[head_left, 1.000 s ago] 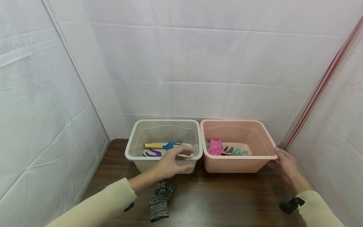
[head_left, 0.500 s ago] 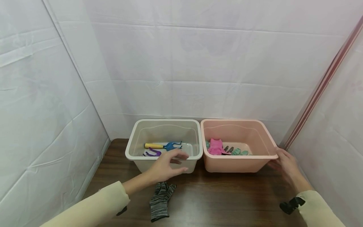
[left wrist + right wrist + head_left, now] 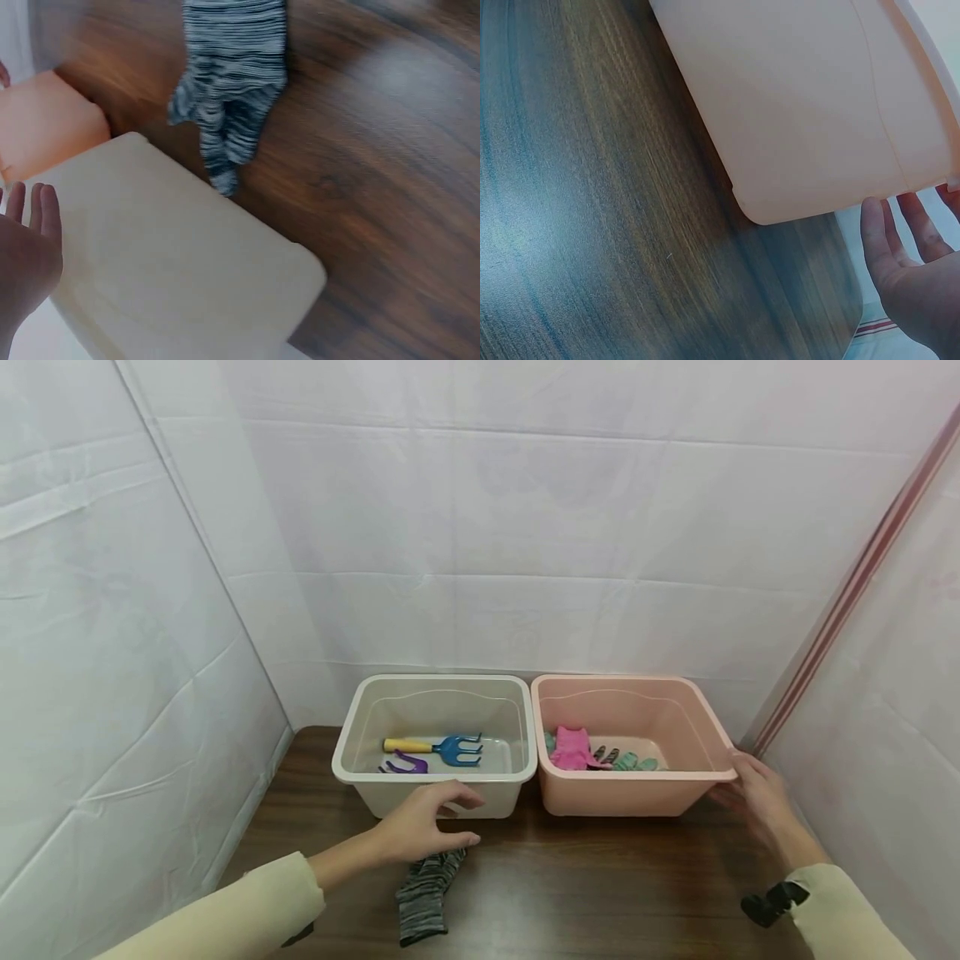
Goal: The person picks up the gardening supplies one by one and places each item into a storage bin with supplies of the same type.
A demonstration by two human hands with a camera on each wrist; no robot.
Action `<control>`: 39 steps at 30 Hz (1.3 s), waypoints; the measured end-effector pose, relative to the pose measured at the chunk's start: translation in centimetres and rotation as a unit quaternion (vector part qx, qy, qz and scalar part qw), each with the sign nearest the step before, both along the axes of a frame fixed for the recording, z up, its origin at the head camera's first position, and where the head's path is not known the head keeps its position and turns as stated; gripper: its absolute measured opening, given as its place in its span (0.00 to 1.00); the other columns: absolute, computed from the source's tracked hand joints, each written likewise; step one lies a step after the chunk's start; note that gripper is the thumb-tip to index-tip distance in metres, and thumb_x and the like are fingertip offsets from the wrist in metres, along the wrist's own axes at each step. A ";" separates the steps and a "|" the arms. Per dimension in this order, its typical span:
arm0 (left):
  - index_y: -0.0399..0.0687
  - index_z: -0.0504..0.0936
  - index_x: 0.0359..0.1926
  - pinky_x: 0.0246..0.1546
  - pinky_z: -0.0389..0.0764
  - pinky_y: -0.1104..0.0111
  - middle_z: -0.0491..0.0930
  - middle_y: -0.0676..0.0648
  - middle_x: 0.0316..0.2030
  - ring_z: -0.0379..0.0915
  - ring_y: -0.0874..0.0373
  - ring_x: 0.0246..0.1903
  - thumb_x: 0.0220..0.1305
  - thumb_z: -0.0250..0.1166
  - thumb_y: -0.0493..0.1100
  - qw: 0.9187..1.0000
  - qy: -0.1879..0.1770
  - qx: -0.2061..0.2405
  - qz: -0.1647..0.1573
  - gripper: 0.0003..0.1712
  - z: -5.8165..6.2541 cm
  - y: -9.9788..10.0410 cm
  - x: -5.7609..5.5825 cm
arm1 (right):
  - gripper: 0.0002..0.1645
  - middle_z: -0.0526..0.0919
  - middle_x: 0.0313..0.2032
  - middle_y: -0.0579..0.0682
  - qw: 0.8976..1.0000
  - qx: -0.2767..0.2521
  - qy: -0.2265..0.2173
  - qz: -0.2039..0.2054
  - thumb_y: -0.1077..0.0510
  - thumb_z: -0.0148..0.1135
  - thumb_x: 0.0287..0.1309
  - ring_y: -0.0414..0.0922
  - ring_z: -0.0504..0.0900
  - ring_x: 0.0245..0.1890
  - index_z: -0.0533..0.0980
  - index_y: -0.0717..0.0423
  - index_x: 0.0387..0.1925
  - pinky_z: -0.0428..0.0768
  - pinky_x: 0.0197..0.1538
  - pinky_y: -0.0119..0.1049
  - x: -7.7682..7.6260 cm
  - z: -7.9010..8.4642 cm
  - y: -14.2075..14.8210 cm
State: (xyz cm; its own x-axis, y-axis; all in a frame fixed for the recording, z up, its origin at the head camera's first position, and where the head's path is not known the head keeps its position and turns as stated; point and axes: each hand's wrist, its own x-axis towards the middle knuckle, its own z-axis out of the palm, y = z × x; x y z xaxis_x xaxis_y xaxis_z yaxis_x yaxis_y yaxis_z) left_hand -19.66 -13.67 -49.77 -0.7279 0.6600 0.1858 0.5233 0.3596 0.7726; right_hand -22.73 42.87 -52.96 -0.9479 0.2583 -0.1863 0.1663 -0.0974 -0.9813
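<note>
My left hand (image 3: 423, 827), thumb and fingers apart and holding nothing, hovers in front of the off-white bin (image 3: 375, 778). It overlaps the finger end of a grey-and-black striped knit glove (image 3: 422, 906) on the table; the left wrist view shows that glove (image 3: 236, 67) whole, beside the bin's wall. Inside the off-white bin lie a hand fork (image 3: 457, 750) with blue tines and yellow handle, and a purple tool (image 3: 408, 763) partly hidden by the rim. At the pink bin (image 3: 615, 797), my right hand (image 3: 761, 793) touches the right front corner with extended fingers.
A pink glove (image 3: 572, 750) and green striped gloves (image 3: 630, 762) lie in the pink bin. Both bins stand side by side against a white sheet wall (image 3: 480, 527) on a dark wooden table (image 3: 570, 885). Sheets also close off the left and right sides.
My left hand has drawn back from over the off-white bin, down and left to above the striped glove, uncovering the blue fork's tines. My right hand has stayed at the pink bin.
</note>
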 end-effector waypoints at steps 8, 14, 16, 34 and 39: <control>0.45 0.81 0.62 0.57 0.84 0.50 0.84 0.44 0.58 0.80 0.47 0.59 0.66 0.77 0.49 0.999 0.020 -0.047 0.001 0.27 -1.8 -1.9 0.1 | 0.18 0.88 0.39 0.35 1.000 -0.017 0.010 0.006 0.41 0.60 0.77 0.35 0.89 0.38 0.75 0.45 0.58 0.89 0.46 0.41 0.2 0.2 0.0; 0.44 0.83 0.59 0.58 0.82 0.50 0.85 0.48 0.54 0.82 0.47 0.55 0.62 0.80 0.48 0.997 0.038 -0.060 0.030 0.28 -3.5 -3.0 0.5 | 0.24 0.87 0.38 0.33 1.000 -0.005 0.000 0.004 0.39 0.61 0.76 0.35 0.88 0.38 0.74 0.46 0.63 0.89 0.46 0.40 0.1 0.3 -0.1; 0.45 0.83 0.59 0.58 0.81 0.50 0.85 0.48 0.54 0.81 0.48 0.55 0.61 0.80 0.47 0.996 0.033 -0.067 0.041 0.28 -4.1 -3.3 0.7 | 0.21 0.87 0.39 0.33 1.000 -0.009 0.004 0.005 0.40 0.60 0.76 0.36 0.88 0.39 0.75 0.44 0.61 0.89 0.46 0.41 0.2 0.3 -0.1; 0.42 0.81 0.62 0.61 0.79 0.48 0.82 0.46 0.56 0.78 0.44 0.58 0.59 0.81 0.49 0.994 -0.023 -0.079 0.068 0.33 -8.4 -5.0 1.8 | 0.31 0.87 0.39 0.33 1.000 0.004 0.005 0.007 0.40 0.60 0.77 0.36 0.88 0.39 0.71 0.53 0.70 0.89 0.48 0.43 0.2 0.2 0.1; 0.43 0.81 0.61 0.62 0.78 0.47 0.81 0.47 0.55 0.78 0.45 0.57 0.58 0.81 0.50 0.992 -0.028 -0.091 0.079 0.33 -9.0 -5.3 1.8 | 0.26 0.87 0.38 0.34 1.000 -0.003 0.004 0.004 0.40 0.61 0.76 0.37 0.88 0.39 0.73 0.50 0.65 0.89 0.47 0.42 0.3 0.2 0.0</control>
State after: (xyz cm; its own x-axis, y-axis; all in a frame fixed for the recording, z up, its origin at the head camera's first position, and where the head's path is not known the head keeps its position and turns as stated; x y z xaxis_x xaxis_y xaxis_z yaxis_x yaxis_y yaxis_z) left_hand -17.87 -18.95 -58.80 -0.8304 0.5563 0.0305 0.4079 0.5697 0.7135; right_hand -22.41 42.82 -52.74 -0.9513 0.2499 -0.1806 0.1595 -0.1026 -0.9819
